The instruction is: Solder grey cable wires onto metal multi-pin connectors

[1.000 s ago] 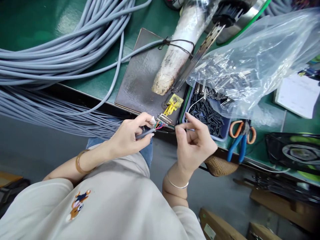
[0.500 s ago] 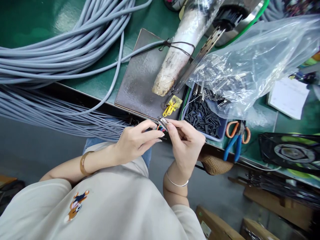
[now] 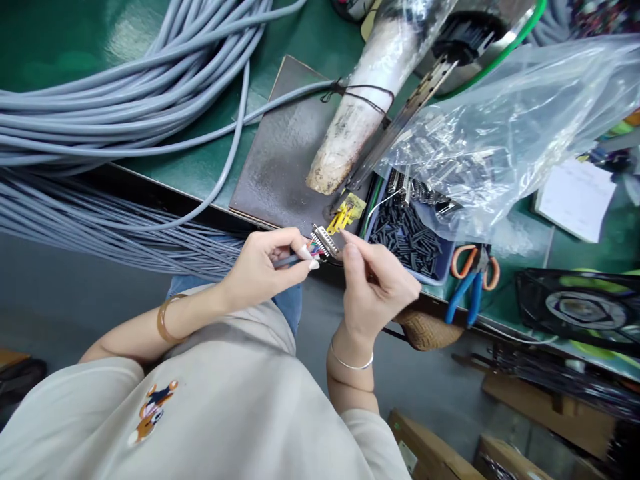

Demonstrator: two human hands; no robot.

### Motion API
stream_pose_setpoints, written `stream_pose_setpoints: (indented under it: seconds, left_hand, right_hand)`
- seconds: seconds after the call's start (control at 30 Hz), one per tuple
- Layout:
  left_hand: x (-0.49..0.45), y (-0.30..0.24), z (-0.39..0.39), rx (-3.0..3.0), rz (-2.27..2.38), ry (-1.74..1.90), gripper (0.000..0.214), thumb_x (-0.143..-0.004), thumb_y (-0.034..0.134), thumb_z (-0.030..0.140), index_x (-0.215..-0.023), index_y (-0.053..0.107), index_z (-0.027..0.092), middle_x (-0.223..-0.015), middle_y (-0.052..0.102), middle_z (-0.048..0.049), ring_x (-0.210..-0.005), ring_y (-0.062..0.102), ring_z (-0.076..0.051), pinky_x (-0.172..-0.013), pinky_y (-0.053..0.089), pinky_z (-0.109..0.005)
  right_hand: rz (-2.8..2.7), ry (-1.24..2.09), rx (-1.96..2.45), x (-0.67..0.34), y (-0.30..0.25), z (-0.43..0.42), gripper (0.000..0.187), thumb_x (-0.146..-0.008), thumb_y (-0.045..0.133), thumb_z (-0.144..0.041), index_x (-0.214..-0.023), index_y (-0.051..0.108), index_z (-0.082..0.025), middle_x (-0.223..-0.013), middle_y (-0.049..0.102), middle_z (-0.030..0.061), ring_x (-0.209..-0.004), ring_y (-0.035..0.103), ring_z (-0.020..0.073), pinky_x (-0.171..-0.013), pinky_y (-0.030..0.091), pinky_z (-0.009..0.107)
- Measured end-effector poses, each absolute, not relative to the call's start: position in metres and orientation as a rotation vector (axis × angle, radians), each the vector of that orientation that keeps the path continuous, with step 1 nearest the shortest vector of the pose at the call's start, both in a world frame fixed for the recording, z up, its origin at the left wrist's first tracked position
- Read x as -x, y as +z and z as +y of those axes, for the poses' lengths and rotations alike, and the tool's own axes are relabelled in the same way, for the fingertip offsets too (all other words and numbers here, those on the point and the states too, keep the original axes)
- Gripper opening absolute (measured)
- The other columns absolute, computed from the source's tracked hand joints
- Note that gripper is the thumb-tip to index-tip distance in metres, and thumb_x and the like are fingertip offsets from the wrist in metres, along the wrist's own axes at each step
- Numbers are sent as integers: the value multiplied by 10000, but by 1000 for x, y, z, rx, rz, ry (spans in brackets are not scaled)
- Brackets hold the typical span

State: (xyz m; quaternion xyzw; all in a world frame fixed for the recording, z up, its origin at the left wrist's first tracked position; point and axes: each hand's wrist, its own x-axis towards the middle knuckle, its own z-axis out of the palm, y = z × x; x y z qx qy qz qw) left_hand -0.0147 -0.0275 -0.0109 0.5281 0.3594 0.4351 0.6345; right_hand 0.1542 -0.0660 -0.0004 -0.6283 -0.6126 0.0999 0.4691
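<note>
My left hand (image 3: 277, 261) is closed round the end of a grey cable (image 3: 286, 261), pinching it between thumb and fingers. Thin coloured wires (image 3: 316, 251) run from that end to the pins of a metal multi-pin connector (image 3: 326, 240), which sits tilted over the table's front edge. At the connector's right end, my right hand (image 3: 375, 270) has thumb and forefinger pressed together. Whether anything small is between them, or whether they touch the connector, I cannot tell. Just beyond the connector lie yellow clip-like pieces (image 3: 342, 218).
A dark plate (image 3: 280, 147) lies behind the hands, under a white wrapped roll (image 3: 340, 133). On the right are a blue tray (image 3: 443, 267) of short black tubes, a plastic bag (image 3: 500, 153) of metal connectors and blue-and-orange pliers (image 3: 473, 280). Grey cable coils (image 3: 150, 100) fill the left.
My right hand has shifted slightly right, off the connector's face, so more of the connector shows. My left fingers have drawn back along the cable, whose grey sheath is now visible.
</note>
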Motion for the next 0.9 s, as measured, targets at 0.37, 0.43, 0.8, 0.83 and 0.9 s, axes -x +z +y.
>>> stream_pose_setpoints:
  seconds: [0.37, 0.43, 0.8, 0.83, 0.9]
  left_hand:
    - [17, -9, -4, -959, 887, 852, 233, -711, 798, 200, -701, 567, 173, -643, 632, 11, -494, 513, -51, -450, 401, -163]
    - [16, -9, -2, -965, 889, 849, 235, -705, 802, 198, -697, 569, 171, -656, 646, 4, -498, 523, -51, -448, 400, -162]
    - [5, -9, 4, -1105, 1027, 1060, 220, -733, 779, 194, -692, 564, 173, -654, 637, 5, -568, 548, -66, -502, 417, -171]
    - [4, -9, 4, -1134, 1044, 1073, 216, -742, 776, 192, -696, 565, 174, -651, 630, 8, -574, 547, -69, -503, 413, -174]
    - [2, -7, 4, -1190, 1071, 1086, 202, -762, 769, 192, -707, 575, 175, -652, 621, 11, -580, 542, -72, -502, 401, -180]
  right_hand:
    - [-1462, 235, 1446, -159, -5, -70, 139, -950, 689, -166, -1062, 689, -249, -969, 814, 9, -863, 809, 184, -748, 679, 316]
    - [-1562, 282, 1454, -158, -10, -66, 69, -943, 704, -198, -993, 681, -239, -1046, 817, 42, -967, 805, 202, -792, 683, 334]
    - [-1450, 511, 1468, -153, -13, -48, 154, -968, 656, -251, -849, 560, -234, -1094, 817, 49, -910, 817, 186, -706, 671, 266]
    - [-1442, 520, 1464, -153, -12, -47, 162, -971, 652, -259, -845, 553, -235, -1089, 818, 51, -909, 817, 191, -703, 672, 271]
    - [-1423, 551, 1434, -154, -10, -44, 166, -977, 646, -266, -847, 545, -238, -1107, 817, 56, -902, 818, 194, -707, 675, 281]
